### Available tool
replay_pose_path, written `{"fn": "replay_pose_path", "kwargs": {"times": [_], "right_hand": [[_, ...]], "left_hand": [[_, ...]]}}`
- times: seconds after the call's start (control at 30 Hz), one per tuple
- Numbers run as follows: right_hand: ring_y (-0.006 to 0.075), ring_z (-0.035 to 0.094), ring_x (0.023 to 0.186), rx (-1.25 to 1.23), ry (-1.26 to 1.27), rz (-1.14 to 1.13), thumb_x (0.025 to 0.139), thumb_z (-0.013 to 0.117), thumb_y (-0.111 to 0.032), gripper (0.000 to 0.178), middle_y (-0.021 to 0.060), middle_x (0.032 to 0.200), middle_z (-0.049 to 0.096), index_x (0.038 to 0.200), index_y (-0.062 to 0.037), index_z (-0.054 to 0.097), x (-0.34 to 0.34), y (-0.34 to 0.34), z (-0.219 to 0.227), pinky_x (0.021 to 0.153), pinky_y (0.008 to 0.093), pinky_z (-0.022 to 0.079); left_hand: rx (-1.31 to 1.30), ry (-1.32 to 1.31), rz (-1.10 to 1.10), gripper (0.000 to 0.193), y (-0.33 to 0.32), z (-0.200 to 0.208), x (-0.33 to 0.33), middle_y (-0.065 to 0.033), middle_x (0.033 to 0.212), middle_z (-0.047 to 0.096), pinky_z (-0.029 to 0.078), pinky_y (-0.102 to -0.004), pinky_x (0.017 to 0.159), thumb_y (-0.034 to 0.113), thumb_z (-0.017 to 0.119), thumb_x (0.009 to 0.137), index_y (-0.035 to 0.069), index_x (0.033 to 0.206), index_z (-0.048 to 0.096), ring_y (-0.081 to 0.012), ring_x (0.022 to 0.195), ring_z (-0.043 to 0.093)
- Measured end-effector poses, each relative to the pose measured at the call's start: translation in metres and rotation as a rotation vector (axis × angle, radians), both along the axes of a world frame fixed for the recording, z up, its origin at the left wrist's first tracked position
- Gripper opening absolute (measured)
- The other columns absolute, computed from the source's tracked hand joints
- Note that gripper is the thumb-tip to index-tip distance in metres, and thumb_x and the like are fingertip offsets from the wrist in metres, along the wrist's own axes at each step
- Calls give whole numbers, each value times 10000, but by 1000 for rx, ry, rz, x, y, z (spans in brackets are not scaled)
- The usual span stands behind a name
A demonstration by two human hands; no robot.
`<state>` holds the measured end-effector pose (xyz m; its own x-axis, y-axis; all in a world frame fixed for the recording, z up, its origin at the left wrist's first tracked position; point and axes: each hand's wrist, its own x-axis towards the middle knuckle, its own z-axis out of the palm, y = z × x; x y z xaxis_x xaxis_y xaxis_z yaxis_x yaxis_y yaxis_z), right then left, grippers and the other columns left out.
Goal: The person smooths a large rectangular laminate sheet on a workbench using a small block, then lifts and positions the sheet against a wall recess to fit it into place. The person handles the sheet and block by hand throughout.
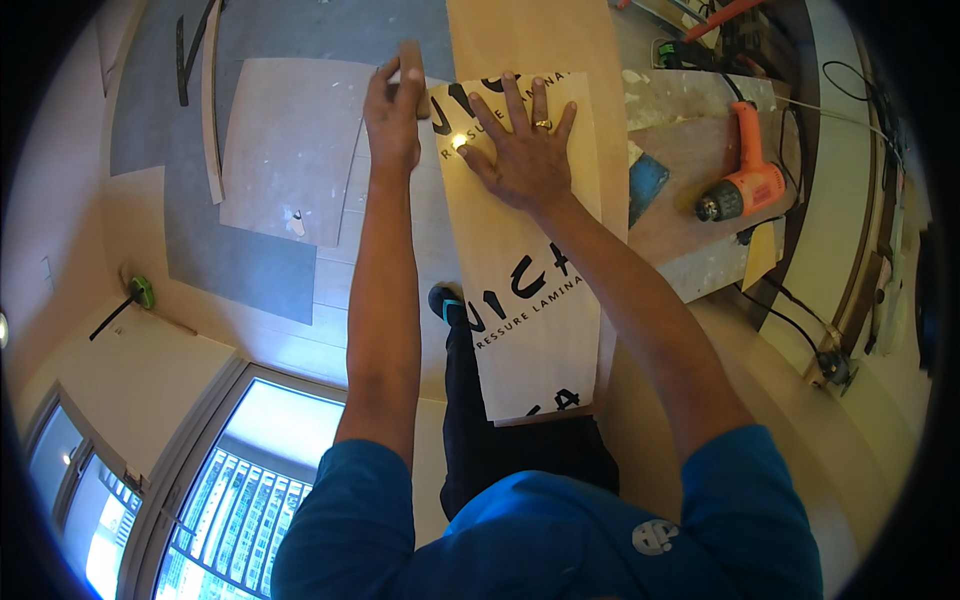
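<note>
My right hand (525,150) lies flat with fingers spread on a laminate sheet (530,365) whose white backing carries black print. The sheet rests on a long light-brown board (540,35) and reaches back toward my body. Along the sheet's far left edge, my left hand (393,115) is closed around a narrow brown block (411,62) that looks like wood. The block stands upright beside the edge; whether it touches the sheet I cannot tell.
To the right, an orange heat gun (745,185) lies on a stained worktop (690,230) with cables around it. A blue piece (648,178) sits near the board. Thin panels (290,140) cover the floor at left. A glazed door (240,480) is at lower left.
</note>
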<state>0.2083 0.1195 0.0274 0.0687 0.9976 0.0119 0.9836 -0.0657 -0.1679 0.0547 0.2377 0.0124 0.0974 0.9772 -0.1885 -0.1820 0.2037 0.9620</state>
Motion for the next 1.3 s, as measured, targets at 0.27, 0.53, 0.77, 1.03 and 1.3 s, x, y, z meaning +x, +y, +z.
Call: {"fn": "replay_pose_path", "kwargs": {"times": [0.27, 0.53, 0.77, 1.03, 1.3], "right_hand": [[487, 158, 1588, 51, -3, -26, 991, 509, -689, 713, 140, 1745, 224, 1610, -342, 445, 13, -5, -6, 1160, 838, 95], [485, 174, 1587, 46, 9, -23, 996, 515, -680, 709, 139, 1746, 222, 1616, -345, 437, 7, -3, -3, 1150, 834, 130], [470, 155, 1594, 54, -9, -14, 1007, 469, -694, 700, 125, 1750, 212, 1615, -350, 433, 6, -3, -8, 1165, 834, 95], [468, 145, 1598, 33, -8, -36, 1005, 470, -700, 707, 114, 1754, 208, 1622, -359, 419, 12, -5, -10, 1169, 831, 93], [466, 141, 1598, 31, 10, -26, 1005, 490, -682, 702, 116, 1748, 209, 1621, -352, 421, 6, -1, -4, 1175, 826, 88]], "left_hand": [[-153, 138, -7, 684, -125, -20, -27, -100, 1126, 636, 508, -309, 928, 405, 731, 1000, -65, 1461, 543, -154, 1034, 589], [-204, -75, 27, 530, -25, -5, 3, -137, 1169, 657, 561, -340, 896, 290, 673, 1048, -61, 1425, 549, -188, 1069, 655], [-124, -190, 7, 488, -44, -16, -5, -166, 1335, 614, 566, -390, 1001, 235, 598, 1087, -45, 1470, 482, -228, 1184, 639], [-113, 268, -27, 659, -127, -16, -28, -98, 1089, 620, 493, -321, 892, 397, 701, 1015, -92, 1433, 557, -158, 982, 558], [-47, 272, -11, 668, -53, -7, -13, -100, 1031, 644, 493, -303, 784, 415, 707, 1003, -91, 1417, 571, -144, 913, 575]]}}
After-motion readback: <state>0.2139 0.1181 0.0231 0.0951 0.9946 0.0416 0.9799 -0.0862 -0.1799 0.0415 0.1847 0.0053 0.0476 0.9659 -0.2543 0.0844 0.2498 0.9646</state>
